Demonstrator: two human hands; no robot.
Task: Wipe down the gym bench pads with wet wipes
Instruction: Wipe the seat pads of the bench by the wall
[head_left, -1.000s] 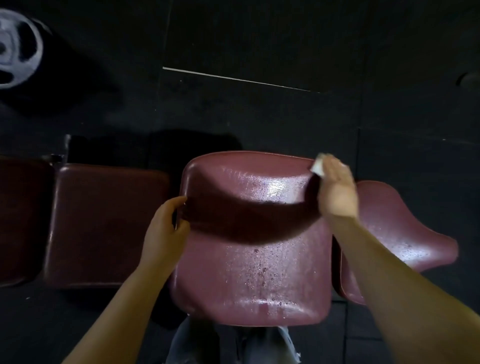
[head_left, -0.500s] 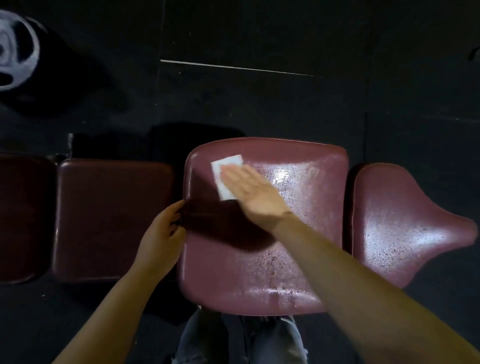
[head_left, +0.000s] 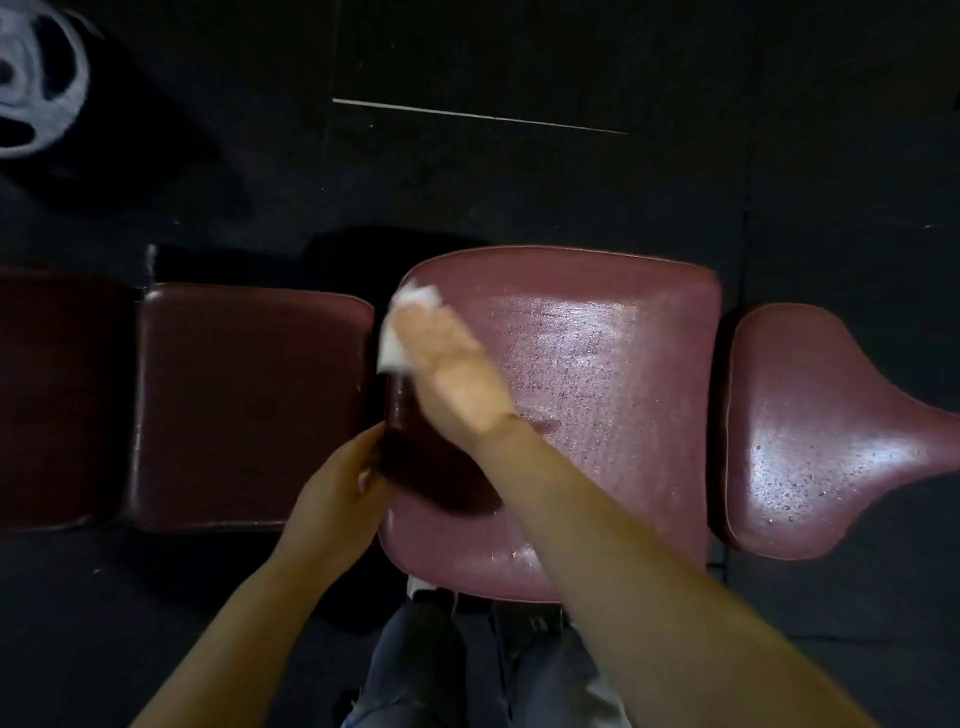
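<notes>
A maroon bench pad (head_left: 597, 374) lies in the middle, its surface wet and shiny. My right hand (head_left: 447, 364) lies flat with straight fingers and presses a white wet wipe (head_left: 397, 332) onto the pad's far left corner. My left hand (head_left: 337, 493) grips the pad's left edge, fingers curled round it. To the right sits a smaller maroon pad (head_left: 810, 431) that narrows to a point, also glistening. A darker, dull pad (head_left: 244, 405) lies to the left.
A grey weight plate (head_left: 31, 83) lies on the black floor at the top left. Another dark pad (head_left: 47, 400) reaches the left border. My legs in jeans (head_left: 467, 670) stand just below the middle pad. A pale floor seam (head_left: 478, 117) runs beyond it.
My right hand has swept the wipe leftward across the far side of the middle pad, from its right corner to its left corner. My left hand stays on the left edge.
</notes>
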